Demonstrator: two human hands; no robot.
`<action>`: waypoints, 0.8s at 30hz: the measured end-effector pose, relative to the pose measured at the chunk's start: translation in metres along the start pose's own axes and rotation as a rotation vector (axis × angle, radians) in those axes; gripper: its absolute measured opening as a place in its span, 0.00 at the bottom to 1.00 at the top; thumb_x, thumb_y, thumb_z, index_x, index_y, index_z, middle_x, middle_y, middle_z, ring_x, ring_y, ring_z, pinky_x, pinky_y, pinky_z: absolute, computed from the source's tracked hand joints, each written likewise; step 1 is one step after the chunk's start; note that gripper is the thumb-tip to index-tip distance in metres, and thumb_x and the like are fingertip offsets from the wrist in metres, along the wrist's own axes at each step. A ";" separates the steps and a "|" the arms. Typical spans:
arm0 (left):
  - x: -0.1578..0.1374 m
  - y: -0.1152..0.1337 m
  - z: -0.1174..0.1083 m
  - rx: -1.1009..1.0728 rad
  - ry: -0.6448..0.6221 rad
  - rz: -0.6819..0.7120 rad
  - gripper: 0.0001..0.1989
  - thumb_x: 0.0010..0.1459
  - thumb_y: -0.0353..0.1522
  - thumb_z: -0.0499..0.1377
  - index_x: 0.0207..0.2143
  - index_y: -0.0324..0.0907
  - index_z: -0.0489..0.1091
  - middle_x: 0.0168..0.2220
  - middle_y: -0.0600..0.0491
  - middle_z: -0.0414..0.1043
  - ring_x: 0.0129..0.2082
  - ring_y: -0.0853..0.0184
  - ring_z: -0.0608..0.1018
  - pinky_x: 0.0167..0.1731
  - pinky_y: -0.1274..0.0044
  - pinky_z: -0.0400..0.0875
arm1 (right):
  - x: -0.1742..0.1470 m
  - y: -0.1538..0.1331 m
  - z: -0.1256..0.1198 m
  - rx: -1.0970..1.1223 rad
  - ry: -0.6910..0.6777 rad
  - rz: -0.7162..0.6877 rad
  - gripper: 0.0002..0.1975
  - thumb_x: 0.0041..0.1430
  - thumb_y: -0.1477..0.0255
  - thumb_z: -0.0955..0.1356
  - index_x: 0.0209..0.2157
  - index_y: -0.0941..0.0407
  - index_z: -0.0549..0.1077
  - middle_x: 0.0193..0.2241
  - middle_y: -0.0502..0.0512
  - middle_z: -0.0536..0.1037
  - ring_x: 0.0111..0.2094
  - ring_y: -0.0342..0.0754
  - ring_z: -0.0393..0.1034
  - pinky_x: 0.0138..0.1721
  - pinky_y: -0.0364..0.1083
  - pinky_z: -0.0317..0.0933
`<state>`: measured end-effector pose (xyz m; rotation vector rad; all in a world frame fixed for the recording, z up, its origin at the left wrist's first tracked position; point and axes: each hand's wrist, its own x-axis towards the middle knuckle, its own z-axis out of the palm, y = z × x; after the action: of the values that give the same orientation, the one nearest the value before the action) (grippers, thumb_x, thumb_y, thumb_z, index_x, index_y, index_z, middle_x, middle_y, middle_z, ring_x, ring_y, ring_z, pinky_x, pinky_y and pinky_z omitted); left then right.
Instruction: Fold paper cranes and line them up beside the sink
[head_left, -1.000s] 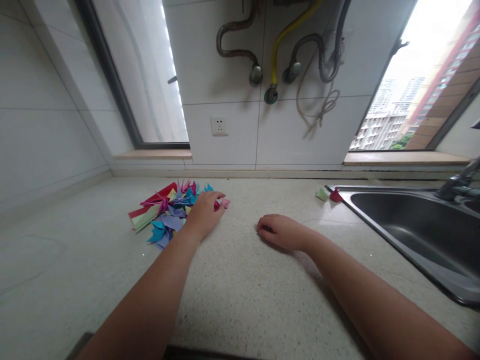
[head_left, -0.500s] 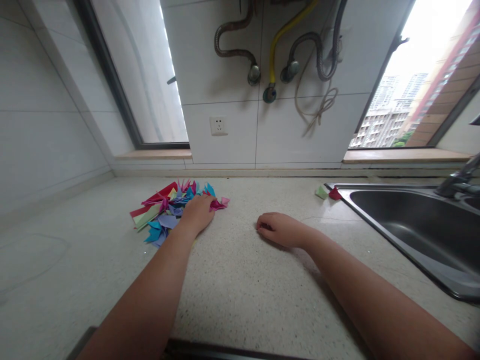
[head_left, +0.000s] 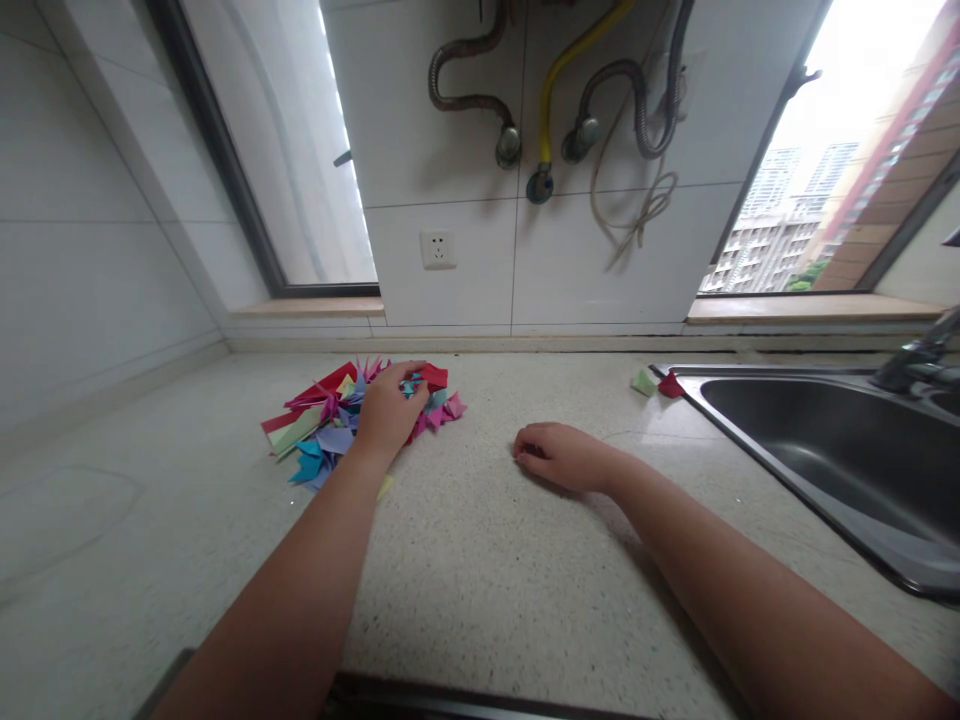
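Over a pile of colourful folded-paper pieces on the left of the counter is my left hand. Its thumb and fingers close around a red folded-paper piece, with a bit of blue paper showing in the gap between them. Pink folded paper lies just right of that hand, and part of the pile is hidden beneath it. My right hand rests on the counter near the middle, fingers loosely curled, and no object shows in it.
A light green paper piece and a dark red one lie beside the steel sink at right. Behind the speckled counter is a tiled wall with a socket, pipes and windows on both sides.
My left hand has shifted slightly up, away from me, and a red paper piece now shows at its fingertips. More pink paper is uncovered beside it. My right hand stays put.
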<state>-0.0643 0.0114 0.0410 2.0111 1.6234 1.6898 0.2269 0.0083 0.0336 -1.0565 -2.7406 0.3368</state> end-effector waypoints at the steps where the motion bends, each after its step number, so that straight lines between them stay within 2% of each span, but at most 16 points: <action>1: 0.000 0.003 0.002 -0.116 0.010 -0.045 0.16 0.55 0.33 0.59 0.47 0.40 0.74 0.46 0.46 0.75 0.46 0.61 0.77 0.50 0.69 0.69 | 0.000 0.000 0.000 -0.003 0.000 0.000 0.11 0.61 0.68 0.63 0.39 0.56 0.75 0.36 0.56 0.77 0.36 0.48 0.69 0.38 0.45 0.57; 4: -0.004 0.012 0.009 -0.434 -0.026 -0.182 0.19 0.54 0.34 0.62 0.49 0.38 0.73 0.44 0.45 0.76 0.43 0.62 0.78 0.45 0.71 0.73 | 0.000 0.000 0.001 -0.007 -0.002 0.007 0.11 0.61 0.68 0.63 0.39 0.57 0.75 0.36 0.57 0.77 0.36 0.48 0.69 0.38 0.44 0.57; 7: -0.010 0.020 0.018 -0.627 -0.101 -0.275 0.23 0.52 0.34 0.64 0.51 0.38 0.71 0.44 0.44 0.76 0.42 0.63 0.79 0.44 0.73 0.73 | -0.001 -0.001 0.001 -0.009 -0.005 0.007 0.11 0.61 0.68 0.63 0.39 0.56 0.75 0.36 0.57 0.77 0.36 0.47 0.69 0.38 0.44 0.57; 10: -0.017 0.024 0.027 -0.762 -0.195 -0.358 0.26 0.52 0.34 0.64 0.54 0.39 0.69 0.43 0.44 0.77 0.37 0.65 0.80 0.40 0.74 0.74 | 0.000 -0.002 0.000 -0.020 0.027 0.026 0.11 0.61 0.68 0.63 0.39 0.56 0.75 0.36 0.56 0.77 0.35 0.47 0.68 0.37 0.44 0.56; 13: -0.023 0.027 0.033 -0.799 -0.256 -0.428 0.27 0.52 0.34 0.64 0.55 0.39 0.68 0.39 0.46 0.78 0.31 0.68 0.79 0.34 0.77 0.73 | 0.000 -0.005 -0.003 0.019 0.137 0.059 0.10 0.60 0.71 0.63 0.39 0.56 0.74 0.35 0.55 0.76 0.34 0.46 0.67 0.36 0.44 0.56; 17: -0.029 0.033 0.039 -0.858 -0.287 -0.454 0.24 0.51 0.34 0.65 0.51 0.39 0.70 0.44 0.45 0.76 0.36 0.68 0.79 0.35 0.78 0.73 | 0.003 -0.010 -0.004 0.276 0.340 0.122 0.11 0.63 0.68 0.62 0.44 0.55 0.71 0.35 0.53 0.76 0.33 0.44 0.67 0.36 0.44 0.58; 19: -0.032 0.036 0.042 -0.936 -0.305 -0.465 0.22 0.52 0.34 0.65 0.49 0.38 0.71 0.45 0.45 0.75 0.38 0.67 0.78 0.36 0.77 0.74 | 0.005 -0.013 -0.004 0.473 0.388 0.138 0.13 0.65 0.65 0.61 0.46 0.56 0.69 0.35 0.54 0.76 0.34 0.44 0.68 0.38 0.45 0.61; 21: -0.035 0.039 0.045 -1.017 -0.320 -0.495 0.20 0.53 0.36 0.65 0.47 0.38 0.71 0.43 0.45 0.75 0.38 0.66 0.78 0.35 0.75 0.74 | 0.007 -0.017 -0.003 0.681 0.360 0.149 0.14 0.66 0.63 0.60 0.46 0.57 0.67 0.36 0.56 0.76 0.34 0.44 0.69 0.37 0.45 0.63; 24: -0.039 0.043 0.050 -1.064 -0.328 -0.545 0.18 0.53 0.38 0.65 0.44 0.36 0.72 0.37 0.47 0.75 0.35 0.66 0.77 0.35 0.73 0.74 | 0.009 -0.021 0.000 0.901 0.247 0.151 0.15 0.67 0.62 0.58 0.46 0.57 0.64 0.35 0.57 0.77 0.32 0.44 0.70 0.35 0.45 0.65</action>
<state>0.0062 -0.0086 0.0205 1.0961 0.7460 1.4105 0.2070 -0.0012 0.0405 -0.9310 -1.9160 1.2139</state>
